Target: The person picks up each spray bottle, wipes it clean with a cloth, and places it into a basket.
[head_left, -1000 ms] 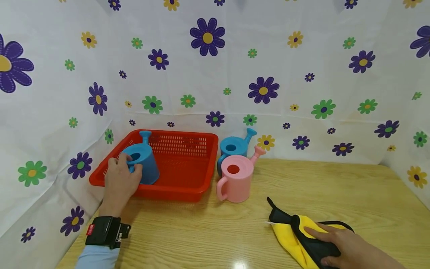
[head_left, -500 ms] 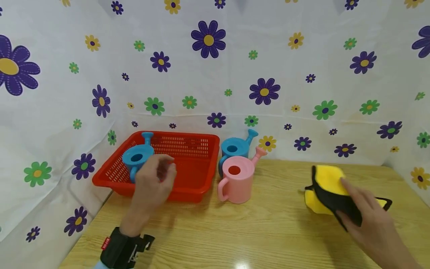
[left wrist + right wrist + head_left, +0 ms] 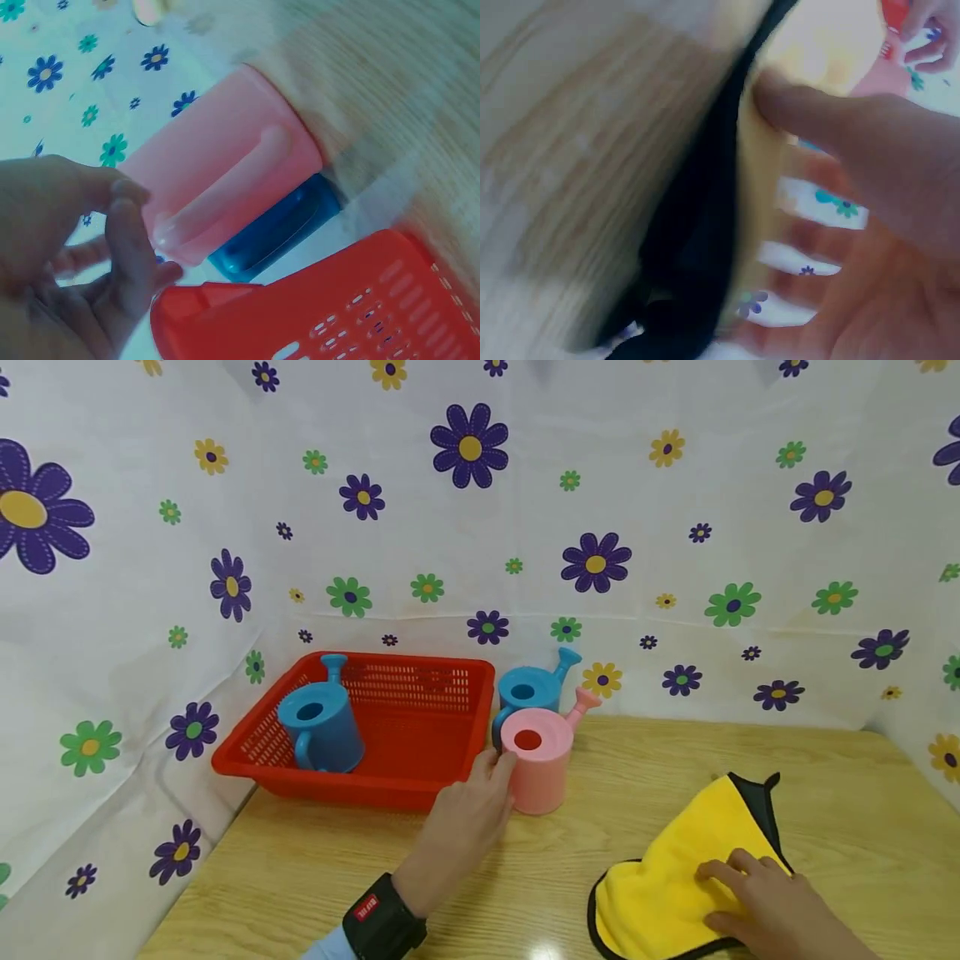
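The step in hand looks like taking hold of the pink watering can (image 3: 542, 781), right of the red basket (image 3: 360, 787): our left hand (image 3: 468, 810), grasping nothing, is beside its handle (image 3: 225, 191); curling round that seems called for. Our right hand (image 3: 772, 902) is on the yellow cloth (image 3: 667, 868) at near right; we cannot tell whether it pinches. One blue can (image 3: 336, 735) stands in the basket; another (image 3: 551, 700), just behind the pink one, could be bumped.

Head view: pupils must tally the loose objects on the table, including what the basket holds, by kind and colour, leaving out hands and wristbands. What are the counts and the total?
Red plastic slatted basket: 1
Pink plastic watering can: 1
Blue plastic watering cans: 2
Yellow cloth with black edging: 1
Total: 5
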`<state>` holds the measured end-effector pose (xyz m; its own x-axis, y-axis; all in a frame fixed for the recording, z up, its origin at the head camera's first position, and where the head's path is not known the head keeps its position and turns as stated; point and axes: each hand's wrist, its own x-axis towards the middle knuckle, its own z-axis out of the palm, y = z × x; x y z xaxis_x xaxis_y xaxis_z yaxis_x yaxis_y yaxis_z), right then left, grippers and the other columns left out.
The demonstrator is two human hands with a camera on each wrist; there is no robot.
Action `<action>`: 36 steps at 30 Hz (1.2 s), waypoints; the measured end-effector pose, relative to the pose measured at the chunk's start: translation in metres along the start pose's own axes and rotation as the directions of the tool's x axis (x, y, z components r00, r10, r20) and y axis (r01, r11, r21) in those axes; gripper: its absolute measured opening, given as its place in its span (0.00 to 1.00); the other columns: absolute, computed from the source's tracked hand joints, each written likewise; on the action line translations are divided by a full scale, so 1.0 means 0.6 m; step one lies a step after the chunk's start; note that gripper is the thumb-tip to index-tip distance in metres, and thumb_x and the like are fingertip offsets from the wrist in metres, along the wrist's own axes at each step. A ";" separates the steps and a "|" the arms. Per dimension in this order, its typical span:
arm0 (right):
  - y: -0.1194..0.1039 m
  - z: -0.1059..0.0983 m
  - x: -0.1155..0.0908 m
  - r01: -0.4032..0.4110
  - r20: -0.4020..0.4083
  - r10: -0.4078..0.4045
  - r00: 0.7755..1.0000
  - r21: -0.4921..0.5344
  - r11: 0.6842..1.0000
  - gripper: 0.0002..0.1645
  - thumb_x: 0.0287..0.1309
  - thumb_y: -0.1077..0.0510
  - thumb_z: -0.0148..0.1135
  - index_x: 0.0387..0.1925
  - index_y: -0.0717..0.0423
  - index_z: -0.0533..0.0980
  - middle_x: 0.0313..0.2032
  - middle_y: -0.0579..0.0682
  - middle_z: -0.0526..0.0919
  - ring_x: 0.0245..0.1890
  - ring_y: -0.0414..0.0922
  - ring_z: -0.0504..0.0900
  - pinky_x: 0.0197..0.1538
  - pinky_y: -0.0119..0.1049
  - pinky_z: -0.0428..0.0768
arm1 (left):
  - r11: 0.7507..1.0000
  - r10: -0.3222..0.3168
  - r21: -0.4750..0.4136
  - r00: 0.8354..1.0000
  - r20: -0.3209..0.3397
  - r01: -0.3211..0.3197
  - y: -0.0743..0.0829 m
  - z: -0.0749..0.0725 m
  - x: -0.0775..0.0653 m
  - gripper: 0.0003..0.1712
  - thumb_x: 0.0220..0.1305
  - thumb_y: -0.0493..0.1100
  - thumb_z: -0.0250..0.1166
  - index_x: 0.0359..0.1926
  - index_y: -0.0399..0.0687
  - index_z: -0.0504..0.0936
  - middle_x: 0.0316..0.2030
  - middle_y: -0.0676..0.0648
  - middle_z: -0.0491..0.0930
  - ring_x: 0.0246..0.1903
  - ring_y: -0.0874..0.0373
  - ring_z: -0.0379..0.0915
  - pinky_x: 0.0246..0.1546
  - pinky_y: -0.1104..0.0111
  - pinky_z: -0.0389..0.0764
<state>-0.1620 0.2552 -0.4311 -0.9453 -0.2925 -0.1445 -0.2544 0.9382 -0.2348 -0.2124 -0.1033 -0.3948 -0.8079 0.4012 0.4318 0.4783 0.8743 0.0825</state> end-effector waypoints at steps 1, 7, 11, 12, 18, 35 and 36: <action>0.000 0.000 -0.001 0.011 -0.046 -0.011 0.999 -0.002 1.000 0.22 0.55 0.45 0.74 0.50 0.46 0.82 0.38 0.44 0.78 0.31 0.38 0.71 0.35 0.37 0.78 | 0.999 -0.019 0.039 1.000 0.015 0.018 0.002 0.003 0.002 0.30 0.63 0.44 0.74 0.59 0.45 0.69 0.43 0.42 0.79 0.15 0.63 0.62 0.19 0.78 0.73; -0.018 -0.015 -0.016 0.179 -0.693 -0.172 0.700 -0.063 0.982 0.14 0.47 0.61 0.80 0.38 0.50 0.86 0.34 0.46 0.76 0.32 0.33 0.67 0.31 0.24 0.72 | 0.970 -0.193 -0.138 0.979 0.060 0.199 0.013 0.016 -0.005 0.35 0.63 0.43 0.73 0.65 0.43 0.66 0.38 0.46 0.79 0.22 0.62 0.67 0.26 0.77 0.78; -0.039 -0.024 -0.023 0.240 -0.835 -0.110 0.539 0.027 0.970 0.16 0.40 0.67 0.74 0.35 0.58 0.80 0.36 0.50 0.73 0.35 0.29 0.65 0.32 0.17 0.68 | 0.807 -0.293 -0.506 0.950 0.107 0.306 0.024 0.017 -0.023 0.31 0.63 0.39 0.69 0.64 0.43 0.66 0.40 0.49 0.81 0.34 0.60 0.74 0.37 0.75 0.80; -0.046 -0.023 -0.022 0.242 -0.841 -0.095 0.532 0.043 0.969 0.17 0.38 0.66 0.73 0.34 0.58 0.78 0.36 0.50 0.72 0.35 0.29 0.64 0.32 0.16 0.67 | 0.748 -0.316 -0.572 0.939 0.140 0.337 0.027 0.016 -0.026 0.31 0.63 0.39 0.68 0.64 0.43 0.65 0.41 0.49 0.81 0.37 0.59 0.75 0.38 0.74 0.79; -0.094 -0.002 -0.008 0.272 -0.809 -0.064 0.585 0.122 0.954 0.27 0.30 0.71 0.76 0.29 0.53 0.67 0.44 0.52 0.77 0.43 0.31 0.68 0.40 0.13 0.65 | 0.346 -0.316 -0.802 0.865 0.389 0.487 0.048 0.021 -0.044 0.23 0.71 0.45 0.64 0.58 0.36 0.69 0.42 0.43 0.81 0.37 0.56 0.77 0.38 0.72 0.83; -0.209 0.000 -0.002 0.159 -0.584 -0.023 0.811 0.183 0.970 0.55 0.55 0.36 0.73 0.75 0.55 0.59 0.68 0.59 0.65 0.52 0.52 0.80 0.53 0.53 0.86 | -0.037 -0.282 -0.840 0.800 0.529 0.542 0.116 0.016 -0.042 0.21 0.76 0.59 0.56 0.45 0.44 0.75 0.28 0.50 0.71 0.29 0.58 0.69 0.32 0.71 0.73; -0.204 -0.001 -0.001 0.204 -0.617 -0.083 0.783 0.128 0.971 0.55 0.54 0.41 0.76 0.75 0.55 0.60 0.67 0.59 0.67 0.52 0.51 0.80 0.53 0.49 0.86 | -0.040 -0.281 -0.849 0.810 0.516 0.527 0.115 0.014 -0.040 0.21 0.76 0.58 0.56 0.44 0.43 0.75 0.28 0.50 0.70 0.29 0.58 0.69 0.32 0.71 0.73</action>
<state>-0.1304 0.1404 -0.4016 -0.8449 -0.1926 0.4991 -0.4134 0.8272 -0.3806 -0.1627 -0.0507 -0.4069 -0.9658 0.2204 -0.1367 -0.1524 -0.0557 0.9868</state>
